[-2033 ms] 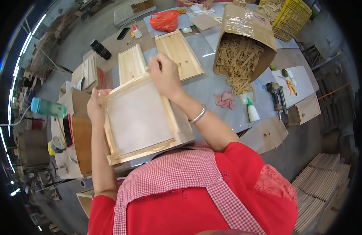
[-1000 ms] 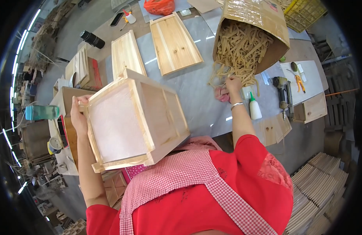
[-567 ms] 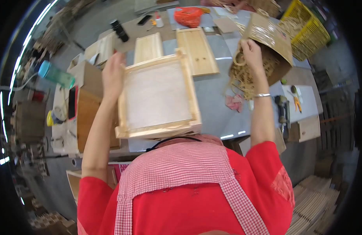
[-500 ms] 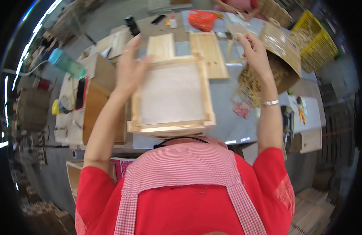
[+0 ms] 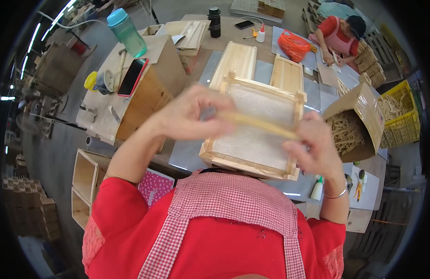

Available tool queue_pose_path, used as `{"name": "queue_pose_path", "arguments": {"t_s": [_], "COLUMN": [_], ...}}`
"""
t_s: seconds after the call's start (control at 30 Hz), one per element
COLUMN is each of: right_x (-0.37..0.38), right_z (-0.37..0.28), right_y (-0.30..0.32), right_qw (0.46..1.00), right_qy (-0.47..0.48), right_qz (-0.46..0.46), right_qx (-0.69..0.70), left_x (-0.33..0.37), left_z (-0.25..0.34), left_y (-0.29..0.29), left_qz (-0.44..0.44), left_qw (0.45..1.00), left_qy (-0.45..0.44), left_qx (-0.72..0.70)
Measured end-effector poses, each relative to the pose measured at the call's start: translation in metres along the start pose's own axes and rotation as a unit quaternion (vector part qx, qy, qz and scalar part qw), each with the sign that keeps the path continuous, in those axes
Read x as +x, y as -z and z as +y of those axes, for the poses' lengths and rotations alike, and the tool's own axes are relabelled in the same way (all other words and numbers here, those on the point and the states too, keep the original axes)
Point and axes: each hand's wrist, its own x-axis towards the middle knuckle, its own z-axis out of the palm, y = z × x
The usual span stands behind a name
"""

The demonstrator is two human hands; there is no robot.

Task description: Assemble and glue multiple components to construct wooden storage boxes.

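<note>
A wooden frame-like box [image 5: 250, 166] with raised light rails and a pale, whitish panel inside lies on the table right in front of me. Above it, a thin yellowish strip [image 5: 261, 124], blurred by motion, stretches between my two hands. My left hand [image 5: 196, 114] has its fingers closed at the strip's left end, over the left rail. At the right end, my right hand [image 5: 315, 142] pinches the strip above the right rail. Behind the box lie two light wooden panels, one on the left [image 5: 236, 63] and one on the right [image 5: 288, 73].
An open carton [image 5: 375, 116] of thin wooden strips tips toward me at right, with a yellow basket [image 5: 401, 121] beyond. On the left box stand a phone [image 5: 132, 77], hammer [image 5: 120, 65] and teal bottle [image 5: 127, 35]. A co-worker [image 5: 338, 39] sits at far right.
My right hand has come from beside the carton to above the wooden box with the strip. My left hand has left the box's left rail and now holds the strip's other end. The view has shifted.
</note>
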Motion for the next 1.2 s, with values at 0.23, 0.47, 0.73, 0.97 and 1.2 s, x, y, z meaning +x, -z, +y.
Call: {"name": "queue_pose_path", "arguments": {"t_s": [0.23,0.47,0.73,0.97,1.2], "right_x": [-0.047,-0.094,-0.097,-0.107,-0.118], "right_z": [0.125,0.034,0.0,-0.029,-0.02], "right_y": [0.019,0.007,-0.011,-0.037,-0.061], "right_qw": [0.975,0.989,0.986,0.987,0.971], "right_qy": [-0.168,-0.137,-0.162,-0.073,-0.092], "right_qz": [0.112,-0.015,0.004,0.07,0.145], "right_qx": [-0.09,0.047,0.023,-0.125,-0.167], "left_x": [0.003,-0.059,-0.069,-0.087,-0.097], "left_z": [-0.113,-0.02,-0.013,0.003,-0.009], "left_y": [0.055,0.006,-0.009,-0.037,-0.055], "left_qz": [0.131,-0.047,0.002,0.02,0.138], "left_qw": [0.932,0.994,0.987,0.935,0.912], "left_qy": [-0.033,0.091,0.082,-0.044,-0.028], "left_qx": [0.337,0.049,0.142,0.352,0.385]}}
